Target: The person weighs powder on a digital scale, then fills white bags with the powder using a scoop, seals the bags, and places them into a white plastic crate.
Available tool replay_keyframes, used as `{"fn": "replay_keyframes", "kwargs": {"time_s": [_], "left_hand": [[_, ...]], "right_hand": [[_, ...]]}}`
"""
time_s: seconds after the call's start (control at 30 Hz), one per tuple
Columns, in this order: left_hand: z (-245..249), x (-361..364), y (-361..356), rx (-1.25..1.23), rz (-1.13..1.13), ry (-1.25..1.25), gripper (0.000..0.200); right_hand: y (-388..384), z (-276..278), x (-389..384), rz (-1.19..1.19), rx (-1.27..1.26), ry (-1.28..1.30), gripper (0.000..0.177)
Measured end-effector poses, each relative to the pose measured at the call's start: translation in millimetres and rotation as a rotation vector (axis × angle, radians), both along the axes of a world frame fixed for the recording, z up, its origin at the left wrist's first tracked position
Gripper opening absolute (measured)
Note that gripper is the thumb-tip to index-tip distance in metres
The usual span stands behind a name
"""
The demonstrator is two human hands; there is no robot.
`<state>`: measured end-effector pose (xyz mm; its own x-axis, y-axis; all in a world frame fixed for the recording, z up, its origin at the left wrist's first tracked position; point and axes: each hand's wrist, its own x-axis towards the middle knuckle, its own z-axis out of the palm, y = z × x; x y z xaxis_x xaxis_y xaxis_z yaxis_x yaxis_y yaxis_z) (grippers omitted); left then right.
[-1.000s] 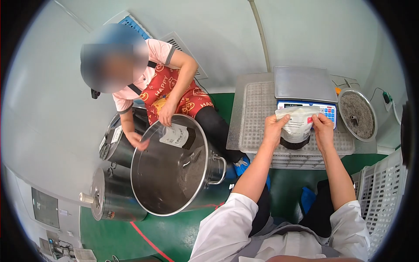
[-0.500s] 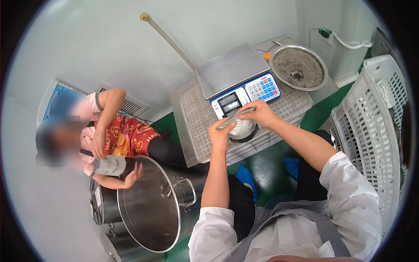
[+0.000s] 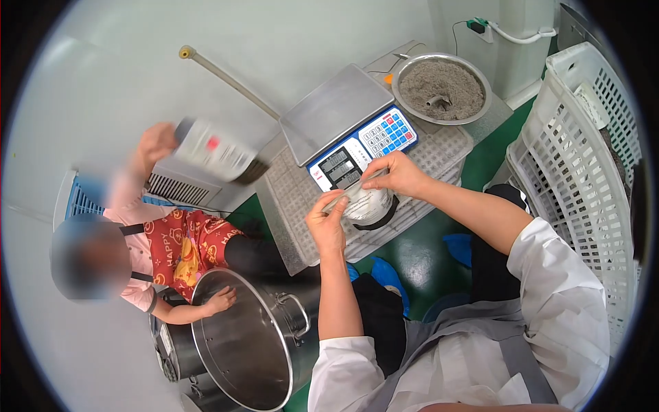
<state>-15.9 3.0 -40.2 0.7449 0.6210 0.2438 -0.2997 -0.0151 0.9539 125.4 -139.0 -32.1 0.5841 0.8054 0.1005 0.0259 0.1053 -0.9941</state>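
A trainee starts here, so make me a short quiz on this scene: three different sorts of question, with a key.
1. Which do the wearer's left hand and right hand hold together?
(a) a scoop
(b) a printed pouch
(c) a lid

2. True or false: the co-worker's pouch is down inside the large steel pot.

3. Fill in: to the right of the scale stands a round metal ____ of grey powdery material.

Key:
1. b
2. False: the co-worker's hand holds the second pouch up, above the large steel pot.
3. bowl
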Motion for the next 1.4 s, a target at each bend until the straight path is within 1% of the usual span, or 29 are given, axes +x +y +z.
{"fn": "replay_keyframes", "kwargs": {"time_s": [0.03, 0.1, 0.17, 0.2, 0.27, 0.33, 0.43, 0.5, 0.6, 0.67, 0.7, 0.77, 0.8, 0.83, 0.87, 0.97, 1.0, 1.07, 1.1, 1.2, 1.27, 1.33, 1.4], "left_hand": [[1.0, 0.6, -2.4, -0.003, -0.004, 0.001, 0.015], [2.4, 2.1, -5.7, 0.069, -0.004, 0.025, 0.014], [0.1, 2.1, -4.4, 0.087, -0.005, 0.028, 0.016], [0.8, 1.9, -4.9, 0.105, -0.003, 0.031, 0.017], [1.8, 2.4, -7.0, 0.102, 0.019, 0.03, 0.016], [2.0, 3.2, -7.9, 0.096, 0.043, 0.03, 0.014], [4.9, 2.6, -5.2, 0.125, 0.004, 0.044, 0.014], [7.8, 0.9, -5.2, 0.039, 0.07, 0.073, 0.013], [1.9, -1.4, 0.3, 0.07, 0.077, 0.053, 0.012], [1.5, -3.5, 1.2, 0.076, 0.081, 0.068, 0.011], [2.1, -4.2, 1.0, 0.081, 0.087, 0.082, 0.01], [4.2, -3.7, 2.0, 0.053, 0.086, 0.084, 0.011], [3.6, -4.2, 1.8, 0.031, 0.084, 0.078, 0.011], [3.6, -4.1, 1.3, 0.03, 0.084, 0.076, 0.011], [3.6, -3.0, 0.0, 0.02, 0.053, 0.058, 0.012], [6.0, 1.8, -8.2, -0.019, -0.007, 0.037, 0.015], [8.0, 4.3, -10.4, -0.052, -0.04, 0.038, 0.017], [9.4, 4.5, -11.6, -0.075, -0.038, 0.027, 0.016], [10.0, 4.5, -10.8, -0.094, -0.039, 0.018, 0.015], [8.5, 7.0, -5.9, -0.036, -0.039, 0.03, 0.013], [12.4, 10.1, -5.8, -0.04, -0.034, 0.042, 0.012], [12.8, 11.9, -6.3, -0.053, -0.062, 0.065, 0.013], [13.3, 11.7, -6.2, -0.068, -0.053, 0.069, 0.012]], "right_hand": [[-0.3, -2.4, 0.9, -0.001, 0.037, -0.009, 0.012], [-2.1, -3.7, 0.9, -0.005, 0.074, -0.017, 0.011], [-4.0, -1.0, -0.4, -0.025, 0.101, -0.132, 0.009], [-4.3, -0.6, -0.6, -0.026, 0.101, -0.131, 0.009], [-5.2, 0.4, 0.0, -0.044, 0.076, -0.21, 0.008], [-7.1, 4.8, -0.1, -0.04, 0.069, -0.185, 0.008], [-6.8, 6.3, -0.1, -0.036, 0.054, -0.131, 0.008], [-7.9, 6.6, 1.4, -0.038, 0.046, -0.105, 0.009], [-8.2, 8.5, 3.6, -0.042, 0.024, -0.095, 0.009], [-8.5, 8.9, 4.1, -0.049, 0.037, -0.204, 0.01], [-8.4, 8.6, 5.5, -0.048, 0.035, -0.205, 0.01], [-8.3, 9.0, 9.8, -0.086, 0.077, -0.29, 0.015], [-9.5, 9.2, 9.8, -0.085, 0.076, -0.294, 0.015], [-10.8, 9.9, 10.4, -0.095, 0.067, -0.351, 0.014], [-11.8, 10.4, 11.2, -0.105, 0.06, -0.407, 0.014], [-10.1, 7.9, 8.1, -0.105, 0.081, -0.43, 0.012], [-9.3, 11.2, 7.0, -0.102, 0.079, -0.427, 0.012], [-10.3, 16.8, 3.2, -0.071, -0.009, -0.379, 0.009], [-11.5, 17.2, 1.6, -0.066, -0.005, -0.382, 0.009], [-8.7, 22.1, 7.0, -0.037, 0.003, -0.432, 0.009], [-7.4, 20.5, 8.8, -0.007, -0.008, -0.275, 0.01], [-6.8, 20.1, 10.8, -0.011, 0.0, -0.313, 0.011], [-5.7, 17.4, 12.9, -0.041, -0.016, -0.31, 0.017]]}}
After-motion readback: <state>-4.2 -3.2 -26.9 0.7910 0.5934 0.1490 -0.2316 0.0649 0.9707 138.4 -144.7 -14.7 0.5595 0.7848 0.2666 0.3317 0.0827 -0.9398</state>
